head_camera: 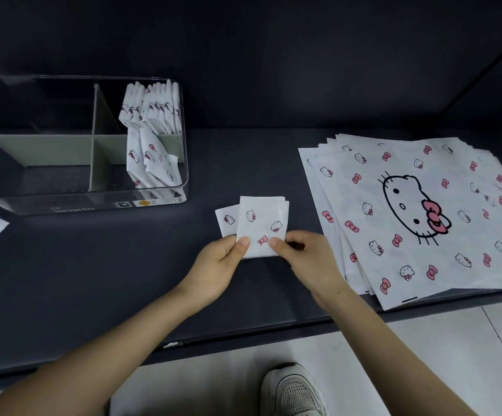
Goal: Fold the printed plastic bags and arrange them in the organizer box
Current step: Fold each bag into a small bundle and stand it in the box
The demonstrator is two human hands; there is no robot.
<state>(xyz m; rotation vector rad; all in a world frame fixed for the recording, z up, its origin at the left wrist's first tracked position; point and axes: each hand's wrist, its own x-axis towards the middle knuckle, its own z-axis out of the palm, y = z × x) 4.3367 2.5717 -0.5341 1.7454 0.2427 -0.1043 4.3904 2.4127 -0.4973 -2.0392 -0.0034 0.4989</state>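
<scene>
Your left grip (217, 262) and right grip (305, 256) both pinch the folded bag (262, 225) toward the tabletop's (117, 280) front edge; the slick plastic may spring open if either thumb loosens before the organizer box (48, 203).

The organizer box (63, 202) at far left is clear, glossy plastic with matt grey dividers (48, 152). The dark surface (108, 265) looks matt and smooth. The stacked bags (417, 163) at right are thin, smooth printed plastic.

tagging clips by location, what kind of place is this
Likely a packing or sorting bench: a dark counter holds a clear divided organizer box and a stack of flat printed plastic bags.
</scene>
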